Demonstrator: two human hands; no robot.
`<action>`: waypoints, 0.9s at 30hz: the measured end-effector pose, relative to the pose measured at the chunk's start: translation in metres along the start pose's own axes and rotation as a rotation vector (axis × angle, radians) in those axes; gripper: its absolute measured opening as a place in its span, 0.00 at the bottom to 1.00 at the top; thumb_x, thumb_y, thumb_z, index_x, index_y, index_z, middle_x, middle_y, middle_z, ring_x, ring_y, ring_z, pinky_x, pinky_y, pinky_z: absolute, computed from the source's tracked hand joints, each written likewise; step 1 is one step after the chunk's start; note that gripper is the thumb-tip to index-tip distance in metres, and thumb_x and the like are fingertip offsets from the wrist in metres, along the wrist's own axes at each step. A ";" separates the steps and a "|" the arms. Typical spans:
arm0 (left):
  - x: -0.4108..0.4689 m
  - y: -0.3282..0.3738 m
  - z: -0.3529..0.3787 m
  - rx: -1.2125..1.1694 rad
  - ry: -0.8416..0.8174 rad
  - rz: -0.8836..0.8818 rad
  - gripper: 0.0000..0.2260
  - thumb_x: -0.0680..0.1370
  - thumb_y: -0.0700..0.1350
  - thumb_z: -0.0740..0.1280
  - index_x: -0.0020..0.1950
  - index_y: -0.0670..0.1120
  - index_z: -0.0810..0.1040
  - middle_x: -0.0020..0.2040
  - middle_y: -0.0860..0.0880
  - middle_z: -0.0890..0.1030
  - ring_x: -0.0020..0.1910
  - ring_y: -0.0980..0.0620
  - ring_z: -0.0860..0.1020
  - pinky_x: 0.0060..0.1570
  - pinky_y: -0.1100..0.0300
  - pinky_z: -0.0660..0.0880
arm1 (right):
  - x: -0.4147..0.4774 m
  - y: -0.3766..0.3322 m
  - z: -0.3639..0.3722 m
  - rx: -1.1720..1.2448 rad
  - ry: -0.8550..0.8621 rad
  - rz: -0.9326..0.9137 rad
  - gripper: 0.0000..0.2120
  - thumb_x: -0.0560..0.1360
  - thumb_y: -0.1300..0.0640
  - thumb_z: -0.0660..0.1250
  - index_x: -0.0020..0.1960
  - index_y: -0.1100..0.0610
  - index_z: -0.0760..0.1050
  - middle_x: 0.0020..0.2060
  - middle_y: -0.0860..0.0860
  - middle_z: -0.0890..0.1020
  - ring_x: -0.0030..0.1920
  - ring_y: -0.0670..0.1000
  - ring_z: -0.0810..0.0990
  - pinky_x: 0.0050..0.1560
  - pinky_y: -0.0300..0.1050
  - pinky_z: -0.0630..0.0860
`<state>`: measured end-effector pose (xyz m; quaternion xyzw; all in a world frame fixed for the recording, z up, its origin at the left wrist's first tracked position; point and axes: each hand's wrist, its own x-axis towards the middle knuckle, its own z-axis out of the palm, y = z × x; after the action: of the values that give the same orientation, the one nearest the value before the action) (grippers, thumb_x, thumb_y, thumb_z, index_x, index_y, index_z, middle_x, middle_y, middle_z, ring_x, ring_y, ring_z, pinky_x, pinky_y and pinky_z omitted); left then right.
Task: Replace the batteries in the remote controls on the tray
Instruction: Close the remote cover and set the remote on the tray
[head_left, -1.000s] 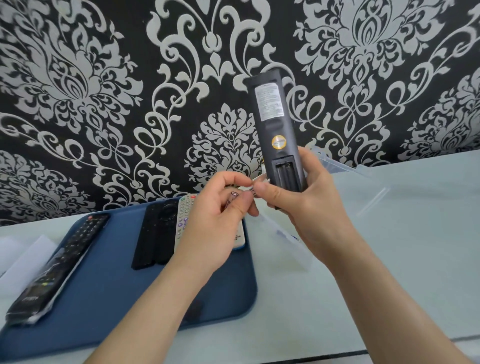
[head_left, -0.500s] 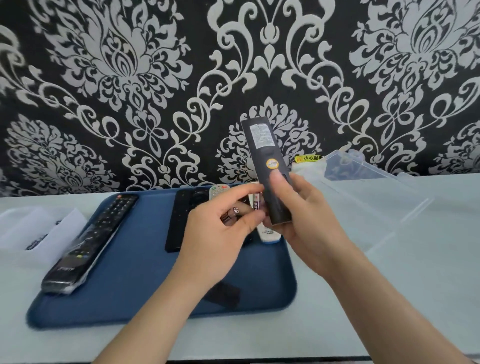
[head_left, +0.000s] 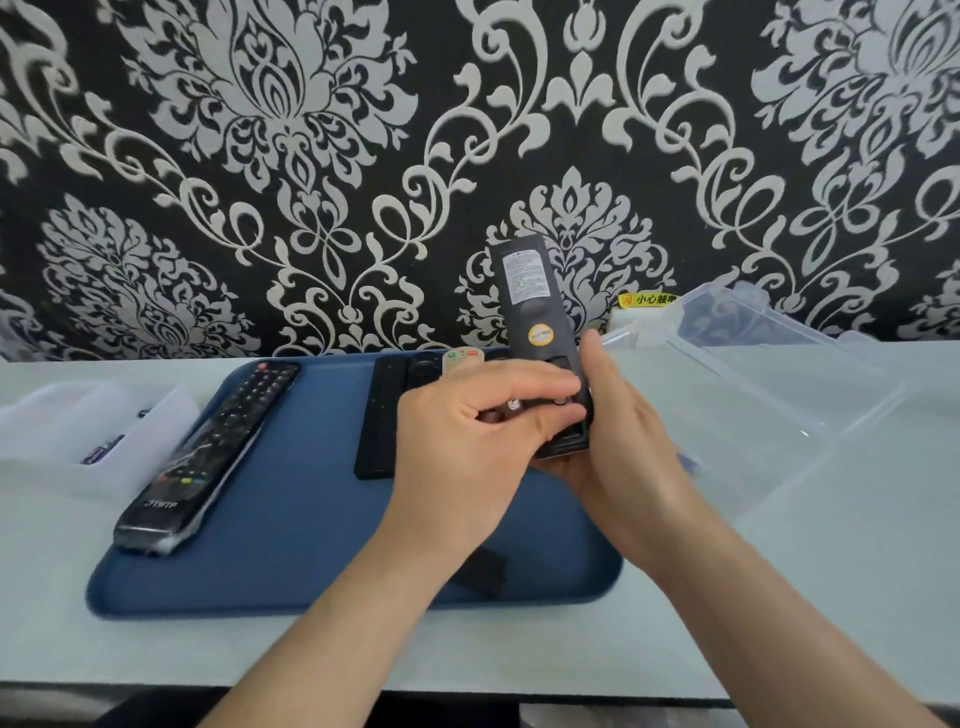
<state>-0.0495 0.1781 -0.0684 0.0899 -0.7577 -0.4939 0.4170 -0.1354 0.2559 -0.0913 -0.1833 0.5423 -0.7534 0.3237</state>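
wallpaper (head_left: 311, 156): black with big silver damask swirls, takes up the whole top half
table (head_left: 831, 571): pale, runs along the wall, everything sits on it
tray (head_left: 291, 545): dark blue with rounded corners, left of middle on the table
clear plastic box (head_left: 753, 395): on the table just right of the tray, see-through, hard to make out more than that
right hand (head_left: 623, 467): forearm comes in from the bottom right, palm turned left, fingers curled round the lower end of the held remote from behind, thumb up along its right edge
left hand (head_left: 467, 452): forearm comes in from bottom centre, back of the hand facing up. Index finger reaches right onto the open battery bay, thumb underneath, and it pinches a battery between them
held remote (head_left: 530, 296): black, back side toward the camera, up over the tray's far right part and tilted a bit left. White label near the top, gold round sticker mid-way, battery bay open at the bottom
wrapped remote (head_left: 208, 452): black, in clear plastic, lying on the tray's left side, buttons up
flat black remote (head_left: 382, 415): mid-tray, partly behind the left hand
pale remote (head_left: 462, 356): only its top with red and green buttons peeks out past the knuckles
white pack (head_left: 78, 431): on the table left of the tray, blurry
battery cover (head_left: 480, 571): small black piece on the tray near its front edge, half hidden by the left wrist
battery (head_left: 511, 408): only a metal end shows between the left fingers, right at the bay
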 end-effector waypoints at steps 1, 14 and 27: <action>-0.001 -0.004 0.001 0.042 -0.003 0.042 0.12 0.65 0.34 0.77 0.43 0.49 0.85 0.42 0.60 0.84 0.46 0.62 0.81 0.50 0.68 0.75 | 0.000 0.000 0.000 0.012 0.016 -0.003 0.24 0.83 0.42 0.52 0.61 0.57 0.78 0.52 0.56 0.86 0.54 0.56 0.84 0.55 0.58 0.80; -0.005 -0.016 0.006 0.420 -0.032 0.306 0.08 0.69 0.44 0.75 0.47 0.47 0.86 0.48 0.54 0.85 0.40 0.52 0.80 0.44 0.60 0.76 | 0.003 0.001 0.002 0.013 0.108 -0.125 0.30 0.73 0.35 0.58 0.59 0.60 0.75 0.56 0.67 0.79 0.59 0.67 0.78 0.58 0.62 0.76; 0.006 -0.007 -0.005 0.150 -0.082 -0.125 0.11 0.65 0.36 0.78 0.38 0.51 0.85 0.42 0.59 0.84 0.49 0.62 0.79 0.53 0.66 0.73 | -0.006 0.008 0.010 -0.071 -0.032 -0.182 0.17 0.83 0.43 0.53 0.58 0.53 0.73 0.50 0.53 0.84 0.49 0.53 0.85 0.45 0.53 0.80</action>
<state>-0.0516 0.1672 -0.0702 0.1477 -0.8020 -0.4640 0.3458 -0.1225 0.2512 -0.0949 -0.2552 0.5445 -0.7569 0.2557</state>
